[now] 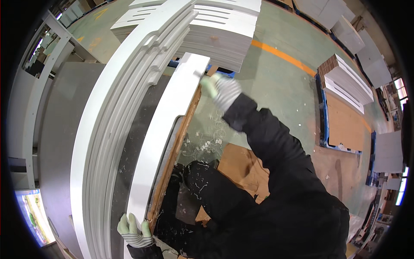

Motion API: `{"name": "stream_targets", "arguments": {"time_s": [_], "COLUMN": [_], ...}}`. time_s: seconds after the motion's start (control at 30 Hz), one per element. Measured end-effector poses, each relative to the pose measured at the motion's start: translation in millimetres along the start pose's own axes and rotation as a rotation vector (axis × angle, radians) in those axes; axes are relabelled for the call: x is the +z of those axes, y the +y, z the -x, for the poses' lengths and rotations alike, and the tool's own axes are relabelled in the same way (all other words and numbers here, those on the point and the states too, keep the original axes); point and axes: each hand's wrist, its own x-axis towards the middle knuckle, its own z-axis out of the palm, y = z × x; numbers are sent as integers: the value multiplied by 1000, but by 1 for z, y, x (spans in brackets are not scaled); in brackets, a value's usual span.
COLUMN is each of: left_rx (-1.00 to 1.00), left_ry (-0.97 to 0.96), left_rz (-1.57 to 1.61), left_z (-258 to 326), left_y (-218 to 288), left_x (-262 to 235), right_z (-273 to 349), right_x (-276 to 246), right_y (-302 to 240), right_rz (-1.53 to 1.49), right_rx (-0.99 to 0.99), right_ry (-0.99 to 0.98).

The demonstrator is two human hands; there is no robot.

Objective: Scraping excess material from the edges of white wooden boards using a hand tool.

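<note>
A long white board (166,110) with a shallow cutout along its right edge lies on the dark-topped bench in front of me. My left hand (134,233), in a striped glove with pale green fingertips, grips its near end, fingers bent over the surface. At the far end, my right hand (222,90), gloved alike and blurred by motion, is closed beside the board's right edge. A small greyish shape shows at its fingertips; I cannot make out what it is. Left of the board stands a row of similar white boards (125,93), packed closely on edge.
Beyond the bench a large stack of white panels (215,39) rests on a blue pallet. Brown cardboard (241,166) and white scraps (207,144) litter the floor by my legs. More panels (345,84) lie on a pallet at the right. A grey surface (62,142) extends left.
</note>
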Motion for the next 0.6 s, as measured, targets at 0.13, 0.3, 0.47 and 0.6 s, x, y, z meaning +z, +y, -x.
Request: {"name": "stream_targets", "arguments": {"time_s": [0.13, 0.3, 0.47, 0.6], "left_rx": [2, -21, -10, -12], "left_ry": [-24, -44, -19, 4], "left_rz": [-40, 13, -23, 36], "left_z": [1, 4, 2, -2], "left_y": [1, -3, 3, 4], "left_x": [0, 0, -1, 1], "right_z": [-17, -46, -53, -70], "right_x": [-3, -18, -28, -25], "right_y": [9, 23, 26, 85], "right_rz": [163, 167, 229, 162], "right_rx": [104, 278, 339, 324], "right_ry": [47, -20, 45, 181]}}
